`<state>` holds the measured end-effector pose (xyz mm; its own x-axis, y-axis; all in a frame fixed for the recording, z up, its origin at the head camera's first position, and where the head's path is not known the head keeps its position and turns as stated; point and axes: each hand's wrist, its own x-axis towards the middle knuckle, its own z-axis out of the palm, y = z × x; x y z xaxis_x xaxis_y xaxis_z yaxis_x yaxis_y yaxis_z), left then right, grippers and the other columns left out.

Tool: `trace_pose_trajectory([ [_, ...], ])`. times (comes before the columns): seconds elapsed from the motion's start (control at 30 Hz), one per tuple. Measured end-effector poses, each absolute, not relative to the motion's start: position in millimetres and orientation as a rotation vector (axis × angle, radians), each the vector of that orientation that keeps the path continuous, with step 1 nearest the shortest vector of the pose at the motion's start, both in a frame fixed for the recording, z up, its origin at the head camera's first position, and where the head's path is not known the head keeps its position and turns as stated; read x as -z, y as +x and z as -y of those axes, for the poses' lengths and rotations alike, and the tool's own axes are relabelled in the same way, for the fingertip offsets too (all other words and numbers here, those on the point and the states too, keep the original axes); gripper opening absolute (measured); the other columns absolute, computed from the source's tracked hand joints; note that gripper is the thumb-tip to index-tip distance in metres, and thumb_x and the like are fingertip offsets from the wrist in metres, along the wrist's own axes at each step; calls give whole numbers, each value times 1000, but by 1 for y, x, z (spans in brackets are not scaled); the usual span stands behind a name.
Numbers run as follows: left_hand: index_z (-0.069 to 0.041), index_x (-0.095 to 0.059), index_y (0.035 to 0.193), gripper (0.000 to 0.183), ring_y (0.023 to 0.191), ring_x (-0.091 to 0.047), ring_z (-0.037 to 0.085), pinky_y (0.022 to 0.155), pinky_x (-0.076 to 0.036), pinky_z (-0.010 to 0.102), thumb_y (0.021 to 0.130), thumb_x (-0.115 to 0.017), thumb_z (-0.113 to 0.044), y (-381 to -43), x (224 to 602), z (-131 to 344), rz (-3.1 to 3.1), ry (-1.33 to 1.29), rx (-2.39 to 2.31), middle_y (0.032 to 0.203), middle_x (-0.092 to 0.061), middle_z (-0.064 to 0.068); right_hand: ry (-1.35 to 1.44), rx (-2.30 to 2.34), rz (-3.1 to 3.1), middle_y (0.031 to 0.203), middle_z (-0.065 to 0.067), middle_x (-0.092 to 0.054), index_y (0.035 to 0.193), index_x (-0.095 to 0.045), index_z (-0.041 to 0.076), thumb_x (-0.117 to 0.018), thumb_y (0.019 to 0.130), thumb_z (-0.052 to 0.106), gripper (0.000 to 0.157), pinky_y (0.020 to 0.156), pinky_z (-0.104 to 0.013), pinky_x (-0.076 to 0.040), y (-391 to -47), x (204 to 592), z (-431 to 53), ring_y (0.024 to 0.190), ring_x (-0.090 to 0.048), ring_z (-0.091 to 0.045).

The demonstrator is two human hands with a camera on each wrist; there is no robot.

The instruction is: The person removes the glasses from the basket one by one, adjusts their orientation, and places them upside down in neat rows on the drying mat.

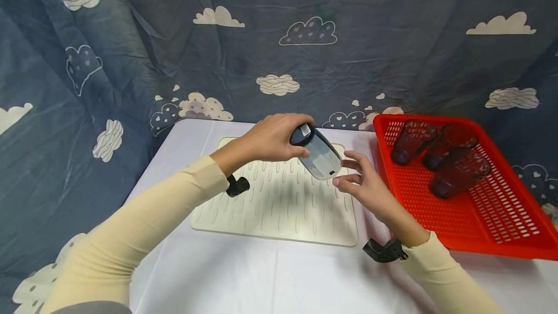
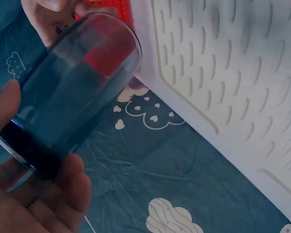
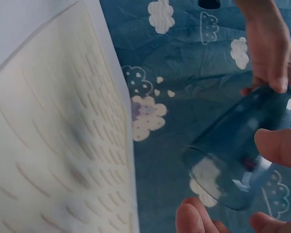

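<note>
My left hand (image 1: 276,139) grips a blue-tinted drinking glass (image 1: 322,156) by its thick dark base, where a white label (image 1: 305,130) sticks. The glass is held tilted above a cream mat (image 1: 261,212), its open rim pointing down and toward my right hand (image 1: 368,185). Thumb and fingers of the right hand are spread around the rim end, right at its edge. In the right wrist view the rim of the glass (image 3: 218,182) lies between the right thumb and the fingertips (image 3: 190,216). The left wrist view shows the left fingers wrapped around the base.
To the right stands a red plastic basket (image 1: 449,234) with slotted walls. Inside it, three similar tinted glasses (image 1: 462,168) lean near the far-left side. A white cloth (image 1: 218,275) covers the table, and a dark cloud-patterned curtain (image 1: 244,52) hangs behind it.
</note>
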<state>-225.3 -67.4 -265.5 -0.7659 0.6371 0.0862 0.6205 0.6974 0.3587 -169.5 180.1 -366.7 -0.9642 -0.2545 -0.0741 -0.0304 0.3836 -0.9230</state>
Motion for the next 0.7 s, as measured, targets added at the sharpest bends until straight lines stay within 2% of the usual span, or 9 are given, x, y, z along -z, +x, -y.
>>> trace_pose_trajectory([
  [0.1,-18,-52,142,63,113,-63,17,93,-52,39,86,-76,-35,-227,266,67,-2887,1028,-538,133,-63,0,-266,1601,-2481,152,-24,-37,155,-17,8,-66,95,19,78,89,-28,-59,-166,361,-189,120,-58,-39],
  [0.2,-20,-50,143,63,115,-62,18,92,-53,41,87,-75,-35,-228,267,68,-2926,1010,-476,134,-62,0,-301,1533,-2575,151,-23,-40,154,-22,8,-66,96,21,74,87,-26,-59,-163,355,-200,119,-60,-38],
  [0.4,-19,-50,144,64,110,-64,21,85,-55,42,87,-75,-36,-234,275,68,-2985,998,-332,134,-62,2,-358,1283,-2820,149,-20,-44,149,-34,8,-66,95,24,64,87,-39,-60,-162,349,-223,116,-64,-38],
  [0.5,-19,-47,146,67,114,-63,21,86,-56,42,87,-75,-36,-239,280,68,-2991,964,-288,136,-61,2,-376,1196,-2851,148,-20,-45,148,-35,9,-67,95,26,64,87,-46,-60,-161,347,-231,115,-63,-38],
  [0.7,-19,-47,145,67,118,-62,21,88,-56,42,88,-75,-37,-249,288,68,-2992,894,-286,138,-61,1,-403,1159,-2834,144,-19,-46,148,-35,10,-68,94,28,65,85,-47,-60,-160,342,-247,117,-61,-38],
])
